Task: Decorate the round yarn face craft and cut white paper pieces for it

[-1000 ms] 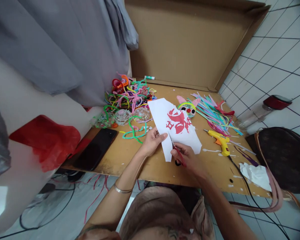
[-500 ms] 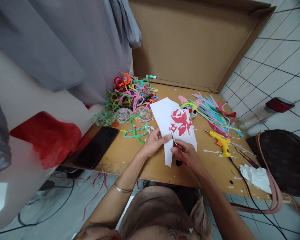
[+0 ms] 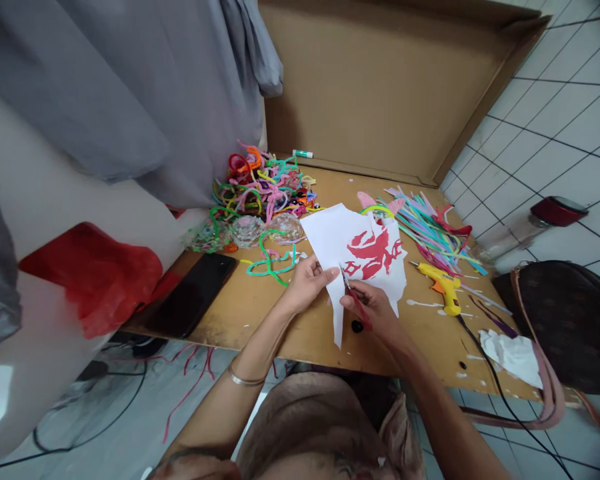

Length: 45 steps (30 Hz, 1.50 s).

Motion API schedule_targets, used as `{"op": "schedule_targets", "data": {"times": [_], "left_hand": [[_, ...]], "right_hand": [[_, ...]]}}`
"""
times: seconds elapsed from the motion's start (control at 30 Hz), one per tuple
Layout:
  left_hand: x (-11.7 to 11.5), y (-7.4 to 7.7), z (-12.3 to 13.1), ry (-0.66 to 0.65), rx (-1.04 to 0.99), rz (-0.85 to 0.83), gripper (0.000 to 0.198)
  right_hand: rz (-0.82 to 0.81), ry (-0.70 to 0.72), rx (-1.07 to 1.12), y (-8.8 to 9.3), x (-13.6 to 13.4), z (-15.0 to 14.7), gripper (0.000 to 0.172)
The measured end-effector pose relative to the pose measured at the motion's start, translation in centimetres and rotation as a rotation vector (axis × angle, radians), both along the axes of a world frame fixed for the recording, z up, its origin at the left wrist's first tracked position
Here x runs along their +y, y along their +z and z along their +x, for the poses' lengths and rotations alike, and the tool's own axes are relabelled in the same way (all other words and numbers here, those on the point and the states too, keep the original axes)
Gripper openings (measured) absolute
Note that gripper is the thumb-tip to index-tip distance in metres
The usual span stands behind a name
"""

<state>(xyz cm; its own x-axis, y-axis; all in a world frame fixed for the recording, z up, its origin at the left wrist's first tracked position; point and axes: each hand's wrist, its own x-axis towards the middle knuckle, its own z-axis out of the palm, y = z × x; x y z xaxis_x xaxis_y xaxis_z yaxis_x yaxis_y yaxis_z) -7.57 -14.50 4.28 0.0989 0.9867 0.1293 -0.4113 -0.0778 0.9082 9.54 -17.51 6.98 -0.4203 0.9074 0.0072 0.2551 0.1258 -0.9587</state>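
A white sheet of paper [image 3: 330, 233] with a red cut-out-like pattern [image 3: 373, 250] is held above the table in front of me. My left hand [image 3: 307, 283] pinches its lower left part between thumb and fingers. In my right hand [image 3: 373, 307] is a pair of scissors with red handles [image 3: 359, 308]. Their blades are at the paper, just left of the red pattern, close to my left thumb. A narrow strip of the paper hangs down between my hands. Under the right hand a small black piece [image 3: 357, 326] lies on the table.
Behind the paper sits a pink-eared craft piece [image 3: 377, 208], partly covered. Pipe cleaners lie in a tangled pile [image 3: 267, 187] and a loose bundle [image 3: 430, 223]. A yellow glue gun [image 3: 444, 287], crumpled tissue [image 3: 511, 357], dark bag [image 3: 565, 327] and black phone [image 3: 195, 297] surround the work area.
The paper has turned and shifted slightly right and down, covering more of the pink-eared piece. The hanging strip reaches lower. Both hands stay nearly in place.
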Motion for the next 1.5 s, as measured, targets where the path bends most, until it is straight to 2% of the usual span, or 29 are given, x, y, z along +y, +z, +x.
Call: {"op": "schedule_targets", "data": {"times": [0.37, 0.43, 0.57, 0.63, 0.9, 1.07, 1.2, 1.5], "left_hand": [[-0.2, 0.4, 0.0, -0.127, -0.007, 0.041, 0.05], [-0.2, 0.5, 0.0, -0.09, -0.01, 0.042, 0.049], [0.3, 0.5, -0.1, 0.14, -0.092, 0.065, 0.052], [0.5, 0.5, -0.1, 0.179, -0.083, 0.068, 0.055], [0.4, 0.6, -0.3, 0.156, 0.011, 0.099, 0.054], [0.2, 0.6, -0.1, 0.122, 0.025, 0.086, 0.063], [0.0, 0.6, 0.1, 0.108, 0.051, 0.088, 0.059], [-0.4, 0.9, 0.1, 0.121, 0.034, 0.118, 0.051]], "right_hand": [[-0.006, -0.036, 0.006, 0.1, 0.5, -0.3, 0.048], [-0.02, -0.034, -0.014, -0.1, 0.3, 0.0, 0.048], [-0.028, 0.001, -0.006, -0.4, 0.3, 0.3, 0.048], [-0.028, 0.014, 0.018, -0.3, 0.4, 0.1, 0.046], [0.028, 0.004, -0.001, 0.3, 0.6, -0.5, 0.046], [0.025, 0.002, -0.038, 0.2, 0.7, 0.0, 0.05], [0.07, -0.045, -0.069, 0.5, 1.2, -0.4, 0.046], [-0.082, -0.077, 0.029, 1.2, 0.6, -1.2, 0.049]]}}
